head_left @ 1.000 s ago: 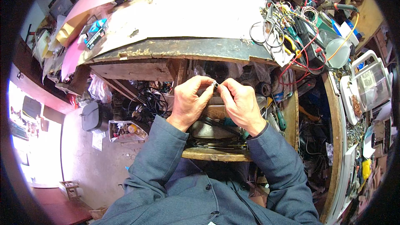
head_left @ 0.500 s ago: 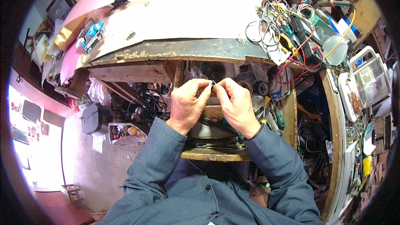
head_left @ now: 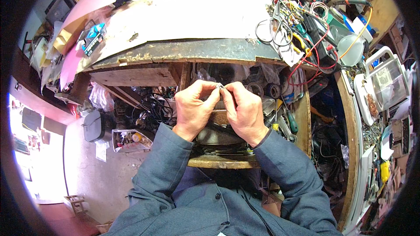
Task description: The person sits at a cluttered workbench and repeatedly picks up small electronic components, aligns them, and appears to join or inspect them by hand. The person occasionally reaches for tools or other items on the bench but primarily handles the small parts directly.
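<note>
Presently, both hands work over an open drawer, the worn front edge of the bench (head_left: pixel 188 52) just beyond the fingertips. Nearest the body runs the drawer's wooden front rail (head_left: pixel 223 162); a wooden side panel (head_left: pixel 305 124) bounds the right. Between right hand and panel: a green-handled tool (head_left: pixel 292 122) and a tape roll (head_left: pixel 273 90), so room there is tight. To the left, dark cables (head_left: pixel 159 107) lie beside the left wrist.

Grip: left hand (head_left: pixel 191 109) pinches a small light-coloured piece (head_left: pixel 220 86) between thumb and index fingertip. Right hand (head_left: pixel 246 111) has thumb and index brought close together at the same piece; whether it grips or only touches cannot be told. Piece sits where the fingertips meet, over the drawer; its detail is too small to read.

Pose: forearms in grey-blue sleeves (head_left: pixel 153 170) converge from below, elbows wide, backs of both hands up, remaining fingers curled.
</note>
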A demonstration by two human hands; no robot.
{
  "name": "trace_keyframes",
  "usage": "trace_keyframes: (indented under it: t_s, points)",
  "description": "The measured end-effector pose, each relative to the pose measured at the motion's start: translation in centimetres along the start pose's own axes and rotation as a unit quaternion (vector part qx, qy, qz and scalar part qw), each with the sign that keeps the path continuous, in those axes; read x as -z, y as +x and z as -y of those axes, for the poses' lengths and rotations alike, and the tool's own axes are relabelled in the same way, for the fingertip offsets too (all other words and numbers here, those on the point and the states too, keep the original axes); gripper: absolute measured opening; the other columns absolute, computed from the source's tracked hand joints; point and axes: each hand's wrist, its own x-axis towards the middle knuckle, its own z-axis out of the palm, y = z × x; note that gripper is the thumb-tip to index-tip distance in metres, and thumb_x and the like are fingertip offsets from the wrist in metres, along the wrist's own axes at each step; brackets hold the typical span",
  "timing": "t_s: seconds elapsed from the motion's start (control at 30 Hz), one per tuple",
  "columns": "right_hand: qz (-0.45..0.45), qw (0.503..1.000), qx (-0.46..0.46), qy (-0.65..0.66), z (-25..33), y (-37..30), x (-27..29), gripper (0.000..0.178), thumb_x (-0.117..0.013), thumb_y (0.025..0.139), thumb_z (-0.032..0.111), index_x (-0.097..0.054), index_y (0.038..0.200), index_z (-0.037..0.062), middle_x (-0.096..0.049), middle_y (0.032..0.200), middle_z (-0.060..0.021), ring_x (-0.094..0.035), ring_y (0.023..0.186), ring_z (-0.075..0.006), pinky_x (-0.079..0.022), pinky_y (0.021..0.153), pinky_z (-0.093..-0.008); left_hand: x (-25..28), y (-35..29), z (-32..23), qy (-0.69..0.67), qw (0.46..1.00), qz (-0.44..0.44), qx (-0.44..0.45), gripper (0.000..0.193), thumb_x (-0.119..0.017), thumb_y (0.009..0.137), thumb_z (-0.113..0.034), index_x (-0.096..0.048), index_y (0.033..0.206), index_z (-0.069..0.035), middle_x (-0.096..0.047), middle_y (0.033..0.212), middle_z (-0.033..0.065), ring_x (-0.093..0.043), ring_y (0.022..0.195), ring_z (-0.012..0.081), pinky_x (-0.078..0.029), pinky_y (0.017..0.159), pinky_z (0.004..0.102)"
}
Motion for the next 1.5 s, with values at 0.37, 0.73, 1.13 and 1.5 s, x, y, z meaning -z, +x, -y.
trace_keyframes:
  t_s: [0.37,0.73,1.13,1.5]
  points:
    - [-0.010,1.000,-0.001,0.019,0.4,0.1,0.1,0.011,-0.068,0.097,0.010,-0.065,0.091,0.0024,-0.066,0.078,-0.0160,-0.066,0.063,-0.0269,-0.052,0.057,-0.0370,-0.1,0.0,0.2,-0.086,0.994,-0.001,0.065,0.007,-0.076,0.091,-0.002,-0.075,0.096,0.001,-0.077,0.091,0.0061,-0.071,0.081,0.0085,-0.057,0.074,0.0249]
    - [-0.018,0.931,0.329,-0.156,-0.1,0.7,1.5,0.012,-0.065,0.094,0.012,-0.067,0.103,0.0052,-0.061,0.074,-0.0064,-0.060,0.059,-0.0215,-0.048,0.051,-0.0339,-0.1,-0.4,-0.2,-0.187,0.979,0.042,0.065,0.009,-0.075,0.092,0.001,-0.074,0.101,0.001,-0.077,0.097,0.0067,-0.071,0.085,0.0100,-0.059,0.077,0.0261]
    - [-0.027,0.995,-0.020,0.097,0.7,0.8,1.8,0.020,-0.075,0.091,0.006,-0.068,0.109,0.0018,-0.073,0.086,-0.0128,-0.072,0.072,-0.0184,-0.057,0.065,-0.0296,-0.2,-0.2,0.0,-0.157,0.987,-0.010,0.029,0.012,-0.074,0.092,0.003,-0.073,0.104,0.002,-0.077,0.101,0.0087,-0.072,0.092,0.0107,-0.059,0.083,0.0257]
    - [0.027,0.998,0.060,0.016,0.2,0.6,2.0,0.014,-0.072,0.087,0.004,-0.069,0.101,0.0025,-0.072,0.087,-0.0155,-0.073,0.075,-0.0297,-0.058,0.066,-0.0351,0.4,-0.1,-0.8,0.091,0.983,0.017,-0.156,0.021,-0.076,0.086,0.003,-0.073,0.106,0.000,-0.076,0.103,0.0158,-0.075,0.094,0.0250,-0.060,0.083,0.0326]
